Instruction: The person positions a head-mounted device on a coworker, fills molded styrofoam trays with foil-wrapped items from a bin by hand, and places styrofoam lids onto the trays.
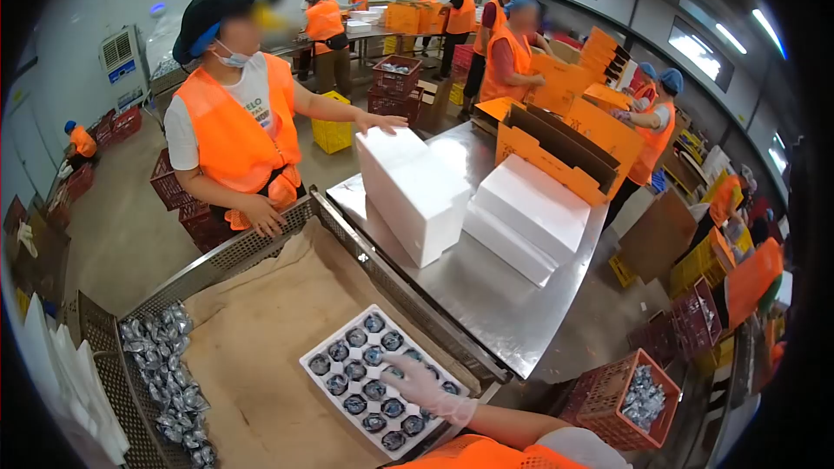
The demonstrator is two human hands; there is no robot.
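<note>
My right hand (419, 384), in a thin whitish glove, reaches over a white foam tray (314, 379) with round cups. Its fingers are stretched and somewhat apart, over the tray's middle; whether they touch anything there I cannot tell. Dark, shiny foil-wrapped round pieces (374, 390) sit in the cups, and the hand covers some of them. The tray rests on brown cloth (252, 339) inside a bin with perforated metal sides. Loose silvery foil-wrapped pieces (169, 365) are heaped along the bin's left side. My left hand is out of view.
A metal table (521, 321) beyond the bin carries white foam boxes (417, 195) and an orange carton (556, 156). Across from me, a co-worker in an orange vest (234, 126) touches a foam box. A red crate (621, 417) of foil-wrapped pieces stands at right.
</note>
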